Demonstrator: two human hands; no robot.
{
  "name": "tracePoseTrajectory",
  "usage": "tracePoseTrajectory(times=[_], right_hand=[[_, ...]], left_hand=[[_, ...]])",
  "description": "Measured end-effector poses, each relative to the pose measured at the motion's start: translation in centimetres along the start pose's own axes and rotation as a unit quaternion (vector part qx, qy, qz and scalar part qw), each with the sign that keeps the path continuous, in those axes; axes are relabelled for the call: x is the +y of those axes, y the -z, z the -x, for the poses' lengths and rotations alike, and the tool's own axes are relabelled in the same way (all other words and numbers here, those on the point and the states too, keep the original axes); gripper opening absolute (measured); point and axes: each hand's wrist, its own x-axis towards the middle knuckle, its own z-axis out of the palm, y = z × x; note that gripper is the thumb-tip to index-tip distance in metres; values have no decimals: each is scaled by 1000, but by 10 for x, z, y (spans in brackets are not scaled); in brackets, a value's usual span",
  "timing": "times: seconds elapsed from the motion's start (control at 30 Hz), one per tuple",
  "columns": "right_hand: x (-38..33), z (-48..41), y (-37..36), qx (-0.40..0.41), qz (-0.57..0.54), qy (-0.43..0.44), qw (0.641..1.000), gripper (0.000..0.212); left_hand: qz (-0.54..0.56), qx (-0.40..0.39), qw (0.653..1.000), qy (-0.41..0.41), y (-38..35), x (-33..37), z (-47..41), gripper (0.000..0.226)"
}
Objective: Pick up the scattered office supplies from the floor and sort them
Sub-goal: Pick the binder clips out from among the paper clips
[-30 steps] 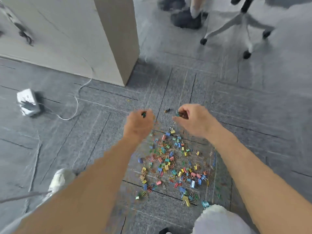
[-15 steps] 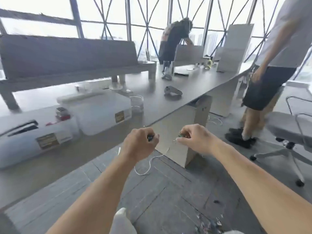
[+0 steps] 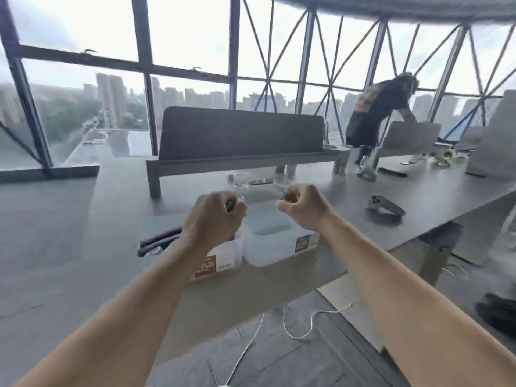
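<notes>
Centre frame: left hand point(image 3: 212, 220) fingers pinch a dark clip point(image 3: 230, 205), right hand point(image 3: 305, 209) fingers pinch a second clip point(image 3: 286, 196), probably green, above clear boxes point(image 3: 275, 244) on the tabletop point(image 3: 69, 224). Lower each over its matching box before releasing.

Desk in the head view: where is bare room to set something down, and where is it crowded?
Bare: the wide desk stretch left of the left plastic box, out to the window frame; also the strip between the right plastic box and the grey controller. Crowded: around both boxes, clear cups behind them under the riser.
</notes>
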Motion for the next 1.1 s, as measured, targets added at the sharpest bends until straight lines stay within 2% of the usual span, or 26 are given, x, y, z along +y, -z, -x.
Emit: tracePoseTrajectory(times=[0.13,0.27,0.33,0.4,0.47,0.53,0.6,0.7,0.83,1.03,1.1], right_hand=[[29,-54,-17,-56,60,4,997,16],[55,-80,-29,-127,114,36,985,15],[67,-90,-36,-160,139,43,976,8],[76,-98,-44,-190,172,57,965,11],[82,-102,-49,-217,193,75,954,16],[85,-101,-49,-251,195,74,945,27],[86,-98,-45,-253,203,79,943,31],[79,-92,-27,-229,161,66,958,24],[59,-67,14,-192,132,51,971,26],[21,22,74,-112,132,74,982,26],[18,57,91,-92,140,82,982,25]], left_hand=[[-56,-54,996,-41,-38,0,-50,24],[-110,-168,978,-48,-82,-9,-87,20],[-126,-232,964,-38,-100,-18,-95,17],[-153,-294,942,-40,-112,-25,-99,10],[-177,-342,922,-48,-116,-28,-104,25],[-189,-349,917,-42,-113,-29,-109,36],[-214,-337,916,-39,-107,-27,-112,37],[-218,-330,918,-33,-94,-21,-109,27],[-170,-323,931,-7,-55,4,-92,19],[-101,-286,953,-23,-5,54,-33,3],[-85,-282,955,-33,2,71,-8,4]])
